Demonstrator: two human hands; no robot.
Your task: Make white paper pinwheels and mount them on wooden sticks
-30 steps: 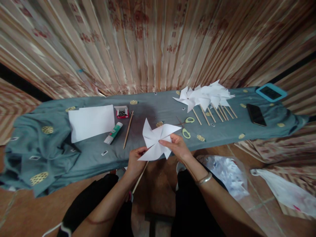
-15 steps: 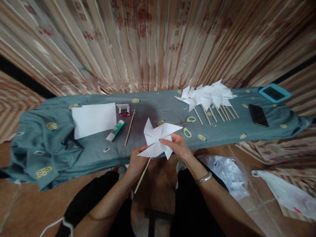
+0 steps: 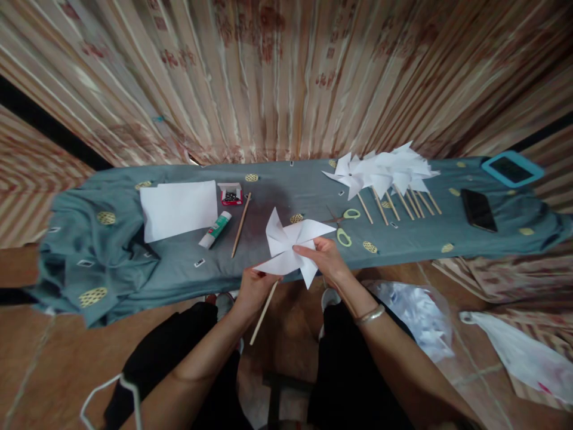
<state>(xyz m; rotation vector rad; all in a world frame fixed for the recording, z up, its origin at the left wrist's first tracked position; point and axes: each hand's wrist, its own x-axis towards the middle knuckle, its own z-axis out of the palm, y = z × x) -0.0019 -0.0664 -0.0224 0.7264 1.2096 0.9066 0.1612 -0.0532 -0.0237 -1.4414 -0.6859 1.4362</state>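
Speaker A: Centre of the frame, a white paper pinwheel (image 3: 286, 261), held over the near edge of the tablecloth (image 3: 277, 190). What's moved?

Speaker B: Precious little! The view has swung slightly, nudging everything up and rightwards in the frame, but both hands are still on that pinwheel.

A: And the grip?

B: Right hand (image 3: 329, 261) pinching the paper, thumb pressed close to the hub. Left hand (image 3: 253, 291) closed on it from the lower left; its fingertips are hidden, so whether they have the wooden stick (image 3: 264, 313) or just paper, I can't tell. That stick slants down below the blades.

A: So the hub's getting the attention?

B: I'd judge so: thumb unmoved there, this one still in hand, apart from the pinwheel row (image 3: 387, 172) at upper right. Scissors (image 3: 339, 221) and glue stick (image 3: 215, 229) lie on the cloth, neither in hand.
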